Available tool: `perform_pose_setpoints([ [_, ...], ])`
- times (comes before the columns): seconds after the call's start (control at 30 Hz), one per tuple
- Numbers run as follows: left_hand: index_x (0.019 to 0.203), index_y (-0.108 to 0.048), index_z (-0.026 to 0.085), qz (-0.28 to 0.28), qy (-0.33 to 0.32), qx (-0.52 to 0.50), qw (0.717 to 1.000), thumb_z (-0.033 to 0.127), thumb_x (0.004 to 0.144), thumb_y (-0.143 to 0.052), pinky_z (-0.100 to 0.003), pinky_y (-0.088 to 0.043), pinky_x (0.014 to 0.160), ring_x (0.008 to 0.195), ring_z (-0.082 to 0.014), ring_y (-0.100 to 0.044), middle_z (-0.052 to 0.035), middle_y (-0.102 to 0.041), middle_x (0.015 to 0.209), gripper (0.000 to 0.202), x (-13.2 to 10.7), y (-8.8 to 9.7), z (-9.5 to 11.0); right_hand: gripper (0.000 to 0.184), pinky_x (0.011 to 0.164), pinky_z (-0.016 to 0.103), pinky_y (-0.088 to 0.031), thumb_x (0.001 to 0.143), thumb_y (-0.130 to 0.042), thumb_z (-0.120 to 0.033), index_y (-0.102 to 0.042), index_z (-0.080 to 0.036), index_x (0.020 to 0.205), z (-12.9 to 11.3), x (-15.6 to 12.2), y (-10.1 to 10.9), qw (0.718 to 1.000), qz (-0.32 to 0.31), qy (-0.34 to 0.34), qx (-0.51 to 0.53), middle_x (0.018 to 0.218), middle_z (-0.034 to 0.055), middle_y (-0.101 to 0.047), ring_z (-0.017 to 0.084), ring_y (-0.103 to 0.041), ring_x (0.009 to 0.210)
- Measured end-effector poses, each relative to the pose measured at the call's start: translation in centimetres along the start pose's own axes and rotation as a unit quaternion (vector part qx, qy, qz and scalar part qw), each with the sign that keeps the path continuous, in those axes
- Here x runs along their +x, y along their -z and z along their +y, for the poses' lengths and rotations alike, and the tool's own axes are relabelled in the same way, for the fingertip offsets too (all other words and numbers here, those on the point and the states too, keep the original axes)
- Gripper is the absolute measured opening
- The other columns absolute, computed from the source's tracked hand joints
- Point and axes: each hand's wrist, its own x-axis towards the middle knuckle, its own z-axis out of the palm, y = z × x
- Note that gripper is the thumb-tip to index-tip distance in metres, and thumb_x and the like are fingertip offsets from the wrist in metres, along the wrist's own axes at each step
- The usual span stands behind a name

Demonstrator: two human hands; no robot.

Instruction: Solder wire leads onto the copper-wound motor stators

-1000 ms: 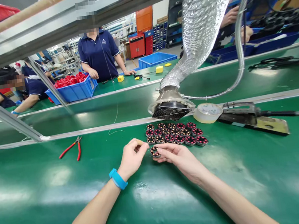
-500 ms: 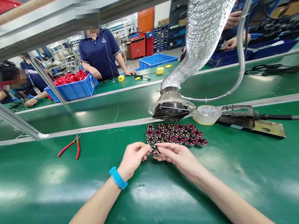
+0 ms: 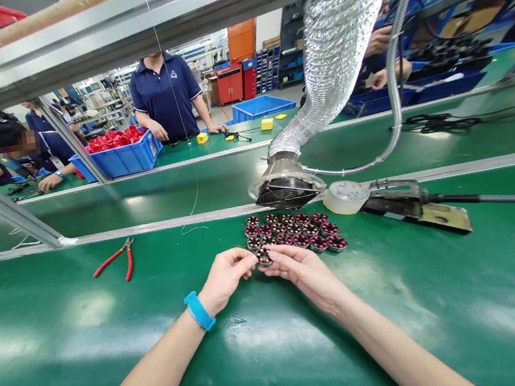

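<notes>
My right hand point(image 3: 300, 271) grips a small round motor stator point(image 3: 263, 257) with a black core and copper-coloured windings, holding it just above the green bench. At its left edge my left hand point(image 3: 228, 278), with a blue band at the wrist, is closed in a pinch. Whatever lies between those fingertips is too small to make out. Right behind the hands, several similar stators point(image 3: 310, 229) stand in rows close together, some with pinkish-red windings and some copper. Red-handled cutting pliers point(image 3: 128, 260) lie apart on the left, jaws pointing away.
A round fan hood point(image 3: 286, 190) on a silver duct point(image 3: 336, 37) hangs behind the stators. A tape roll point(image 3: 346, 199) and a black-and-metal tool with a cable point(image 3: 424, 212) lie right. A thin wire point(image 3: 197, 194) dangles ahead. Co-workers stand across the bench.
The camera view has shifted slightly, so the scene sits a little further left. Both hands stay at the same stator, with the left fingers still pinched beside it.
</notes>
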Motion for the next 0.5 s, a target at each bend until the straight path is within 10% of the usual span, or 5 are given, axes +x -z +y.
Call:
perform_pose_setpoints([
  [0.37,0.083,-0.064,0.015,0.075,-0.066,-0.004,0.995,0.046,0.08,-0.076,-0.024,-0.039,0.062,0.064,-0.0094,-0.049,0.0011,-0.057,0.073,0.034,0.1,0.9,1.2,0.048,0.086,0.039,-0.059,0.066,-0.092,-0.045,-0.076,-0.017,0.101,-0.2,0.1,-0.1,1.0,0.012,-0.001,0.023,0.087,0.0085,-0.08,0.025,-0.078,0.084],
  [0.5,0.112,-0.066,0.016,0.016,-0.11,0.112,0.988,0.038,0.077,-0.08,-0.028,-0.049,0.077,0.084,-0.0144,-0.059,-0.0061,-0.065,0.102,0.044,0.1,0.9,0.4,0.048,0.084,0.037,-0.059,0.067,-0.092,-0.045,-0.076,-0.016,0.102,-0.2,0.0,-0.6,0.998,-0.018,0.008,0.053,0.091,0.0088,-0.08,0.021,-0.077,0.08],
])
